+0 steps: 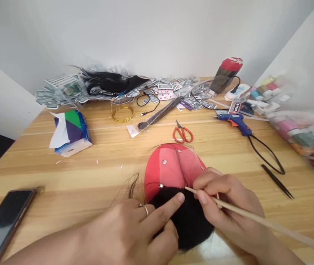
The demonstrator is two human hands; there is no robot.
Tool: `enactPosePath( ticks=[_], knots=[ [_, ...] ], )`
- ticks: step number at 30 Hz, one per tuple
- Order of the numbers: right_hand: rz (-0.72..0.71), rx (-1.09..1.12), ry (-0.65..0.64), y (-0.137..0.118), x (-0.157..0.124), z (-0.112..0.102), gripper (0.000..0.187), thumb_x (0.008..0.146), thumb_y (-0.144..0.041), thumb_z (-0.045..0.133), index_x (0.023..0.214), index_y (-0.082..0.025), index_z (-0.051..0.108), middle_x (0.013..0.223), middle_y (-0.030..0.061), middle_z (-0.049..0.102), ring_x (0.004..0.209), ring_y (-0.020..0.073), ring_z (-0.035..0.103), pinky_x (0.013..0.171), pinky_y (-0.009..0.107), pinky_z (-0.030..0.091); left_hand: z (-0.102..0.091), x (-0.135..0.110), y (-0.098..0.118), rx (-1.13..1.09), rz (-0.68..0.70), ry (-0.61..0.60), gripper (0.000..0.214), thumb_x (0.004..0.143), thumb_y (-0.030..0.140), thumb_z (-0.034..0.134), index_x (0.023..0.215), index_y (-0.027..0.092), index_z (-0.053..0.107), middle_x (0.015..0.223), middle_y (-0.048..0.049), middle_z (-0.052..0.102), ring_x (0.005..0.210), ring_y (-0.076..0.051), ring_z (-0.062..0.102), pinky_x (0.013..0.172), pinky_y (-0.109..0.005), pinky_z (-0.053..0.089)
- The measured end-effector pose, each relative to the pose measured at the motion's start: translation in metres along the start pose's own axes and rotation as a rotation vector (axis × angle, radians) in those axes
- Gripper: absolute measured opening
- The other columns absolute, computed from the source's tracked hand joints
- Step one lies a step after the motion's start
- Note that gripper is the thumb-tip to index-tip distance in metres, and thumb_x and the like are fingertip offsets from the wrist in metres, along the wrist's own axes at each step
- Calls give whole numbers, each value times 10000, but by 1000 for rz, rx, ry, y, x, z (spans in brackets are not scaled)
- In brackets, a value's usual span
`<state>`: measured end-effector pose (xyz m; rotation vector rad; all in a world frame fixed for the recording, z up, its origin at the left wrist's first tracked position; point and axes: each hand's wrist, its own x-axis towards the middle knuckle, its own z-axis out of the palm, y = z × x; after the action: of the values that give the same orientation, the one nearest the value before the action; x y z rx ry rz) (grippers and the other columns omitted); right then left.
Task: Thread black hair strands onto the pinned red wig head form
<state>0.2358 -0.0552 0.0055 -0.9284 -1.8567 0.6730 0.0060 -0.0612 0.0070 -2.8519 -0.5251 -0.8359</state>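
A red dome-shaped form (173, 165) with metal pins stands on the wooden table (104, 162) near the front edge. Black hair (184, 217) covers its near side. My left hand (134, 232) rests on the hair, its index finger stretched out and pressing the hair down; a ring is on one finger. My right hand (225, 198) is closed on a thin wooden stick (256, 219), whose tip touches the hair next to the left index fingertip. A few loose black strands (131, 184) lie on the table to the left of the form.
Red-handled scissors (183, 133) lie just behind the form. A blue glue gun (235, 121) and black tweezers (277, 181) are to the right, a tissue pack (71, 134) and a phone (4, 224) to the left. Gold wire (122, 112), black hair (112, 82) and small cards clutter the back.
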Motion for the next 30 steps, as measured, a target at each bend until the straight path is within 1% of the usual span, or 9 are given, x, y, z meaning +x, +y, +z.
enactPosePath(
  ticks=[4,8,12,15,19,23,27,30],
  knots=[
    [19,15,-5,-1,1,0,211,893,-45,521,856,-247,478,719,-43,594,623,109,605,558,218,477,-2,4,-1,-3,2,5,206,929,121,467,747,163,554,1148,-220,746,411,-108,553,308,-276,309],
    [45,24,7,-1,1,-1,201,904,-60,538,843,-246,491,714,-44,600,604,110,594,556,221,478,-4,6,-1,-16,0,-25,204,925,117,465,749,165,557,1145,-206,752,418,-100,545,314,-263,332],
    [76,26,20,0,-1,-2,196,911,-66,551,847,-246,505,717,-33,615,603,126,607,557,233,492,-2,4,-1,-24,-25,7,216,921,105,446,748,168,560,1176,-205,740,402,-106,529,302,-277,326],
    [110,38,3,2,-2,-4,187,925,-79,548,856,-247,506,724,-30,617,609,130,611,551,230,487,-4,5,-1,-21,-6,-8,217,909,90,444,743,168,560,1145,-202,751,383,-102,529,288,-270,321],
    [122,60,-24,2,-1,-5,178,941,-95,540,861,-249,503,733,-35,601,620,127,605,555,224,480,-9,9,-3,-34,0,-41,196,915,111,452,770,166,574,1126,-186,761,404,-88,565,319,-249,385],
    [82,36,-16,1,2,-4,187,925,-75,541,864,-248,505,748,-39,603,636,113,600,582,212,482,-9,10,-3,-31,0,-41,188,899,107,463,752,168,565,1132,-193,756,402,-92,566,309,-251,372],
    [-36,31,-41,0,5,-4,204,897,-46,533,866,-245,499,738,-35,596,626,111,593,593,230,484,-8,10,-3,-29,-19,-19,211,927,115,448,761,169,566,1134,-180,759,412,-88,569,322,-249,384],
    [-94,-14,-51,1,7,-3,219,872,-29,529,840,-245,504,706,-23,604,618,130,592,569,253,474,-9,9,-4,-44,3,-28,213,936,110,454,761,162,563,1135,-207,752,411,-95,568,313,-253,370]
  ],
)
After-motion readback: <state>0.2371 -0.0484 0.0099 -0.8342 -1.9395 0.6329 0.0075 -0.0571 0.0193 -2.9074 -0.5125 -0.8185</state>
